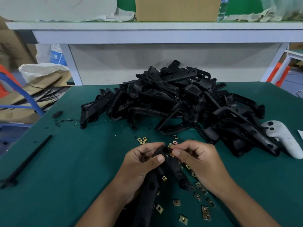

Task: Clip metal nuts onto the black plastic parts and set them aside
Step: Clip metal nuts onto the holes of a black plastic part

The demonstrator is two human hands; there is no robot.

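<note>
A black plastic part [165, 163] is gripped above the table [57, 177] by the curled left hand [141, 163] while a metal nut [171, 154] is pinched at its upper end by the right hand [196, 159], so clipping seems underway, needing a firm push home before another is drawn from the pile [180, 99] beyond.

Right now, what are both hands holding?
Left hand: grips the black plastic part.
Right hand: pinches a metal nut against that part.

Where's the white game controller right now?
In the head view, the white controller lies on the green table at the far right edge, touching the right end of the pile of black plastic parts.
</note>
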